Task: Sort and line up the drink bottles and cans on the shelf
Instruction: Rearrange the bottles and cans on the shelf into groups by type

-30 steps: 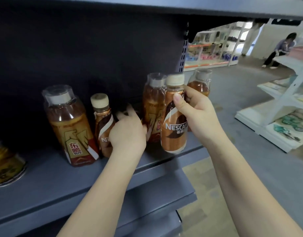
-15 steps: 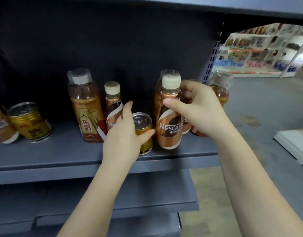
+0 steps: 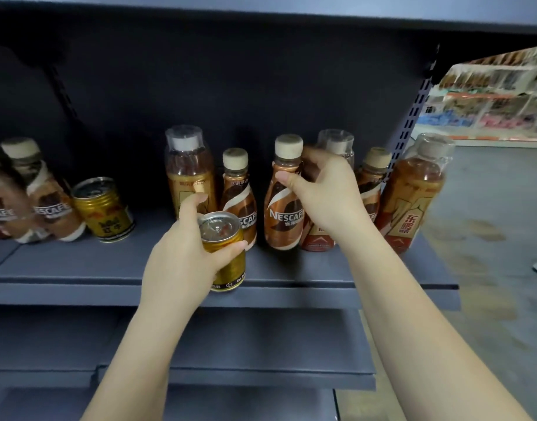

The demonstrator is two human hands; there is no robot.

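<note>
My left hand (image 3: 182, 259) grips a gold can (image 3: 227, 256) near the front edge of the dark grey shelf (image 3: 79, 268). My right hand (image 3: 325, 196) is wrapped around a brown Nescafe bottle (image 3: 282, 214) standing on the shelf. Behind the can stand a tall amber bottle (image 3: 190, 174) and a second Nescafe bottle (image 3: 238, 192). To the right are another amber bottle (image 3: 337, 144) partly hidden by my right hand, a Nescafe bottle (image 3: 373, 177) and a tall amber bottle (image 3: 413, 196) at the shelf's end. Far left stand a gold can (image 3: 103, 209) and Nescafe bottles (image 3: 45, 192).
The shelf's back panel (image 3: 231, 86) is dark and an upper shelf (image 3: 291, 10) hangs overhead. Lower shelves (image 3: 261, 354) jut out below. The grey floor (image 3: 489, 238) and distant stocked racks (image 3: 489, 95) lie to the right.
My left hand has drawn the gold can forward to the shelf's front edge. My right hand keeps hold of the Nescafe bottle. The view has swung left, showing more bottles and a can.
</note>
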